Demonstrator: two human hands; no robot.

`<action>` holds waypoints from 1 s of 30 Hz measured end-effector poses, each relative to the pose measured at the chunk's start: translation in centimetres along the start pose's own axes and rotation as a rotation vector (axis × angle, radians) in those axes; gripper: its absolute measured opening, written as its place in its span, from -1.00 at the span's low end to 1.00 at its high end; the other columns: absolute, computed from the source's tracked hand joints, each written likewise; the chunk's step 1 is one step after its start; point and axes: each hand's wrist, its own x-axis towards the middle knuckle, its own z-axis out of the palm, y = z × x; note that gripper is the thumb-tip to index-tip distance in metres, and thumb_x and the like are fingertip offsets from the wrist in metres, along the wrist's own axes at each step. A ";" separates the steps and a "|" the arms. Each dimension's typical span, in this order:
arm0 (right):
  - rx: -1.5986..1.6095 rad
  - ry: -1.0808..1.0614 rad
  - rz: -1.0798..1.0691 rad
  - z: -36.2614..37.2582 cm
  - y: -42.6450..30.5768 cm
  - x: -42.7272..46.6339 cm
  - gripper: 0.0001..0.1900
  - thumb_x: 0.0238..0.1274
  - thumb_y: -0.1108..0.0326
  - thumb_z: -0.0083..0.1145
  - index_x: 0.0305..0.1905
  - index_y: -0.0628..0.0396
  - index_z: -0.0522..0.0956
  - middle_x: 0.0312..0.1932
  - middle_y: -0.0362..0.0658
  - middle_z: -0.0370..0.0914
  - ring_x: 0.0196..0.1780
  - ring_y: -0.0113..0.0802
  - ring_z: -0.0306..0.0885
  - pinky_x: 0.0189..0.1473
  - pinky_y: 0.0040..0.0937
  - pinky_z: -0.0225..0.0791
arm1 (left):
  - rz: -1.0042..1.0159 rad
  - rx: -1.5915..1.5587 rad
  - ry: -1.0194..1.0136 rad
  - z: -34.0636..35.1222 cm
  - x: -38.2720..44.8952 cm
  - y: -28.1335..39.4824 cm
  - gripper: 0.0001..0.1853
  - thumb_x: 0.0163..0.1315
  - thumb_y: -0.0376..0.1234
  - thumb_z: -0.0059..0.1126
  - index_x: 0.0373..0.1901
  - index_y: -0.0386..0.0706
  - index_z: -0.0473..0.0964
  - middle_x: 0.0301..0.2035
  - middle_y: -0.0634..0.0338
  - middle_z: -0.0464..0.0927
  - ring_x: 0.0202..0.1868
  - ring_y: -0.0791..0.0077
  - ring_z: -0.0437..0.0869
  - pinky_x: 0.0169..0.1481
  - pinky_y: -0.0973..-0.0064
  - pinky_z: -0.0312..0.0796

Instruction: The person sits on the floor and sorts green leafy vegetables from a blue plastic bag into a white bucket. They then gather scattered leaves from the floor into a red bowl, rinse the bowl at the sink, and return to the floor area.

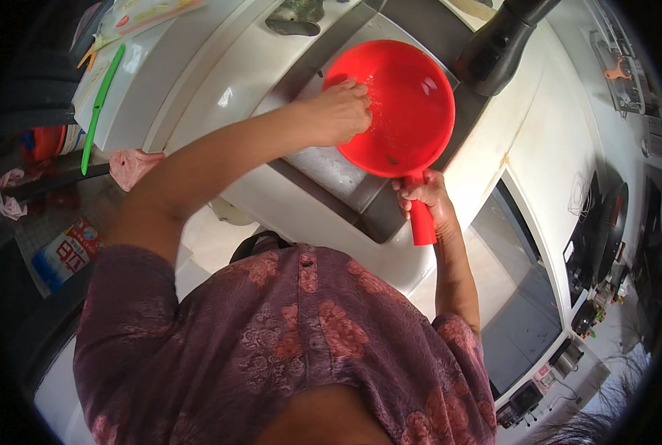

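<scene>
A red plastic dipper [414, 111] is held over a kitchen sink [331, 172] with a grey basin. My right hand [432, 197] is wrapped around its straight handle, near the bowl. Inside the bowl's left side, my left hand [345, 114] has its fingers curled toward the wall; the fingertips are hidden, so whether they hold something cannot be seen. Small droplets or specks dot the red inner surface, and a small dark mark [391, 159] shows near the handle end. A dark faucet head [489, 61] reaches in from the upper right, beside the bowl.
A green knife [103, 105] lies on the white ledge at left, near a plastic bag [136, 22]. A dark metallic object [294, 16] sits on the sink's far rim. Lower left is a printed package [66, 253]. A dark pan [612, 231] is at far right.
</scene>
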 end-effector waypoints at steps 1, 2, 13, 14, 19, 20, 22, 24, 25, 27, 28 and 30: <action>-0.013 -0.014 -0.002 0.3 0.0 -0.1 -0.69 -0.25 0.60 0.06 -0.24 0.40 0.42 -0.46 -0.05 0.42 -0.65 -0.44 0.39 -0.68 -0.54 0.33 | -0.025 0.050 -0.010 0.8 0.6 0.0 -0.78 -0.01 -0.38 0.01 -0.37 -0.29 0.55 -0.19 -0.04 0.53 -0.01 0.09 0.48 0.20 0.14 0.23; -0.014 -0.025 -0.014 0.5 0.1 -0.1 -0.69 -0.26 0.59 0.06 -0.24 0.40 0.42 -0.46 -0.05 0.43 -0.66 -0.45 0.37 -0.69 -0.53 0.32 | -0.028 0.092 0.023 1.5 1.2 -0.2 -0.77 -0.01 -0.36 0.00 -0.37 -0.30 0.55 -0.21 -0.04 0.54 0.00 0.09 0.47 0.20 0.14 0.22; -0.286 0.013 -0.039 0.7 0.2 0.3 -0.73 -0.23 0.57 0.05 -0.27 0.34 0.44 -0.57 -0.14 0.44 -0.62 -0.46 0.41 -0.61 -0.52 0.33 | -0.274 -1.750 0.246 2.2 3.0 8.5 -0.53 0.18 -0.02 -0.02 -0.12 -0.24 0.40 -0.33 0.02 0.51 -0.29 0.29 0.56 -0.15 0.40 0.39; -0.293 0.016 -0.040 0.6 0.0 0.1 -0.72 -0.23 0.57 0.05 -0.26 0.34 0.44 -0.58 -0.14 0.44 -0.62 -0.46 0.41 -0.61 -0.52 0.33 | -0.085 -1.419 0.119 2.1 2.7 8.7 -0.32 0.12 0.13 -0.01 -0.01 -0.29 0.30 -0.22 -0.02 0.46 -0.13 0.17 0.52 -0.02 0.35 0.34; -0.275 0.097 -0.053 0.6 -0.5 -1.1 -0.69 -0.25 0.58 0.04 -0.23 0.33 0.44 -0.59 -0.16 0.43 -0.63 -0.47 0.39 -0.63 -0.52 0.31 | 0.132 -0.250 -0.093 4.3 0.8 3.7 -0.13 -0.01 0.10 0.11 0.15 -0.43 0.17 0.10 -0.19 0.30 0.26 0.01 0.20 0.35 0.12 -0.02; -0.330 0.084 -0.019 0.4 -0.7 -1.3 -0.71 -0.24 0.58 0.02 -0.25 0.31 0.45 -0.59 -0.17 0.42 -0.64 -0.47 0.38 -0.64 -0.52 0.29 | 0.177 -0.058 -0.111 5.0 0.2 2.1 -0.16 0.00 0.04 0.13 0.15 -0.44 0.18 0.12 -0.18 0.29 0.27 -0.01 0.18 0.37 0.09 -0.05; -0.389 0.106 -0.001 0.1 -0.8 -1.4 -0.73 -0.23 0.58 0.02 -0.27 0.31 0.45 -0.60 -0.16 0.41 -0.64 -0.46 0.38 -0.65 -0.51 0.29 | 0.236 0.257 -0.030 6.2 -0.9 -0.4 -0.36 0.03 -0.20 0.12 0.08 -0.45 0.28 0.12 -0.11 0.32 0.27 -0.01 0.20 0.38 0.07 -0.06; -0.387 0.122 0.018 -0.1 -0.9 -1.5 -0.78 -0.23 0.57 0.03 -0.33 0.30 0.44 -0.63 -0.15 0.41 -0.65 -0.44 0.38 -0.66 -0.49 0.30 | 0.108 0.120 0.197 6.9 -2.7 -1.3 -0.49 0.03 -0.32 0.08 0.03 -0.40 0.36 0.03 -0.08 0.41 0.18 0.02 0.34 0.31 0.08 0.08; -0.391 0.150 0.044 -0.1 -0.9 -1.5 -0.79 -0.23 0.57 0.03 -0.34 0.30 0.44 -0.64 -0.15 0.41 -0.65 -0.44 0.38 -0.66 -0.49 0.30 | 0.038 0.066 0.289 7.0 -3.7 -1.5 -0.55 0.03 -0.38 0.05 0.00 -0.37 0.40 -0.01 -0.06 0.45 0.13 0.04 0.40 0.27 0.09 0.15; -0.414 0.210 0.101 0.2 -0.7 -1.5 -0.80 -0.23 0.57 0.04 -0.35 0.29 0.43 -0.65 -0.15 0.40 -0.66 -0.43 0.39 -0.66 -0.48 0.31 | -0.470 -0.265 0.048 6.9 -5.6 -1.9 -0.65 0.07 -0.40 0.04 -0.07 -0.32 0.45 -0.14 -0.01 0.53 0.00 0.13 0.51 0.10 0.16 0.31; -0.470 0.225 0.116 0.6 -0.4 -1.6 -0.77 -0.26 0.57 0.05 -0.34 0.33 0.42 -0.66 -0.12 0.43 -0.66 -0.43 0.41 -0.65 -0.50 0.31 | -0.711 -0.434 -0.049 6.7 -6.5 -1.9 -0.69 0.08 -0.41 0.03 -0.11 -0.29 0.48 -0.20 0.02 0.57 -0.07 0.17 0.56 0.01 0.19 0.39; -0.567 0.187 0.135 1.7 0.5 -1.7 -0.81 -0.21 0.59 0.05 -0.36 0.30 0.42 -0.65 -0.13 0.42 -0.65 -0.40 0.41 -0.62 -0.47 0.31 | -1.057 -0.995 0.130 6.6 -7.8 -1.6 -0.74 0.13 -0.41 0.00 -0.14 -0.28 0.49 -0.29 0.08 0.58 -0.19 0.24 0.59 -0.16 0.25 0.42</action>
